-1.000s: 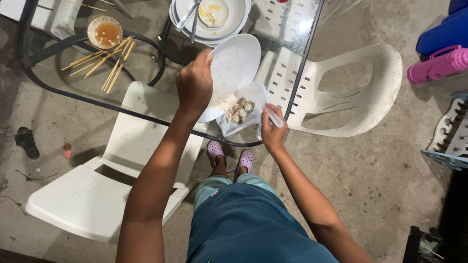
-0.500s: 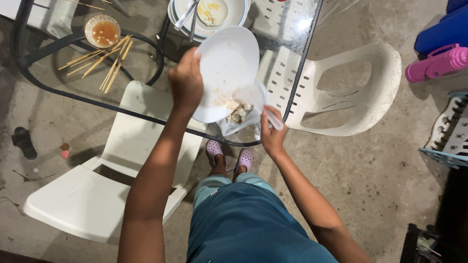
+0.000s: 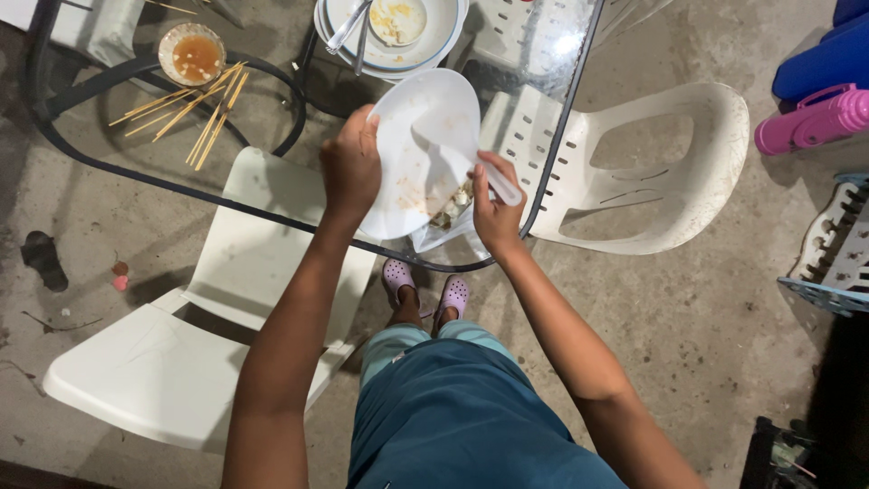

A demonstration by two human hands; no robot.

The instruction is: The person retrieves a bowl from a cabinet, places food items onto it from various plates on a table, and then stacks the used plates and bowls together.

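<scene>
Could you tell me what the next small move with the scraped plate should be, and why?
Probably one more downward sweep of the white spoon in the right hand: the left hand tilts the white plate over the clear bag, and scraps cling at its lower rim.

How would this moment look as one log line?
left hand: holds tilted white plate | right hand: scrapes scraps with spoon into clear bag

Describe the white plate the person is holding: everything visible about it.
The white plate is round, plain and smooth, possibly plastic or melamine. It is tilted steeply over the edge of the glass table, smeared with food residue, with scraps gathered at its lower rim. The left hand grips its left rim; the right hand holds a white utensil against its face. A clear plastic bag hangs just beneath.
</scene>
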